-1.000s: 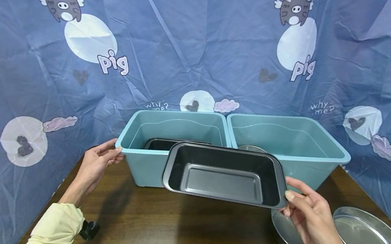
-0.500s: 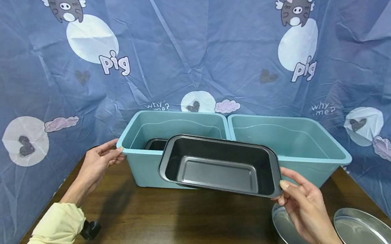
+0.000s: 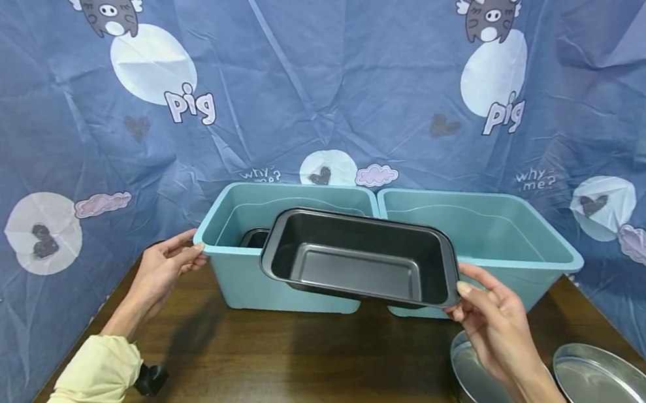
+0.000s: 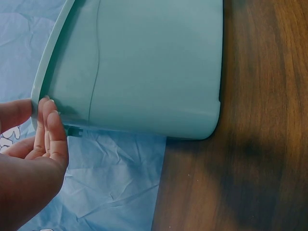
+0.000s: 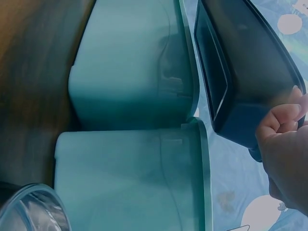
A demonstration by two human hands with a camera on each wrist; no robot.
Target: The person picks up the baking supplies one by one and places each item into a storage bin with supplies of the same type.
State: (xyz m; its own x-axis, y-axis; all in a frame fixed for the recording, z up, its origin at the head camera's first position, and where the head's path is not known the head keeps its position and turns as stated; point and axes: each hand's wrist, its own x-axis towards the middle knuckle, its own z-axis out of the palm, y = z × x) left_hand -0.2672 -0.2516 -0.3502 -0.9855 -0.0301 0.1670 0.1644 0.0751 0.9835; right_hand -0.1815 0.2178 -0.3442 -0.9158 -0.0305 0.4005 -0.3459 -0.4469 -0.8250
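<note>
The right hand (image 3: 492, 321) pinches the near corner of a dark loaf pan (image 3: 359, 260) and holds it tilted in the air, over the front wall of the left teal bin (image 3: 242, 279); it is not yet set inside. The left hand (image 3: 164, 264) rests with relaxed fingers on that bin's left rim. Another dark pan (image 3: 252, 238) already lies in this bin. The right teal bin (image 3: 543, 270) shows nothing inside. Two round metal tins (image 3: 604, 375) remain on the desk (image 3: 271, 384).

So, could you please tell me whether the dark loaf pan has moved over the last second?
Yes: the loaf pan has risen and shifted back towards the left teal bin.
</note>
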